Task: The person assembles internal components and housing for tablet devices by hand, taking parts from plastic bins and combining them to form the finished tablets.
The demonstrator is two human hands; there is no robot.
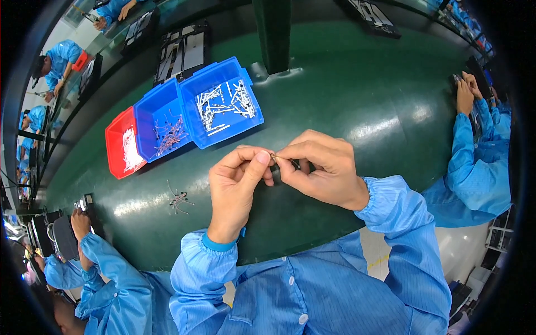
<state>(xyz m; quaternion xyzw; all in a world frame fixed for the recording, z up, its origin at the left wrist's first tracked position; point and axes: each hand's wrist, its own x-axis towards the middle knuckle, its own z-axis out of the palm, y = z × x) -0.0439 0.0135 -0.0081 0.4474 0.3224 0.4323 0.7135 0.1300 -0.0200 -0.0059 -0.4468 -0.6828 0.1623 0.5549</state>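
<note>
Head view | small component [273, 158] pinched between left hand [237, 187] thumb and forefinger and right hand [321, 167] fingertips, above green table [363, 100] | both closed on it | mostly hidden by fingertips; dark part beneath, possibly a holder | blue bin [223, 103] behind
</note>
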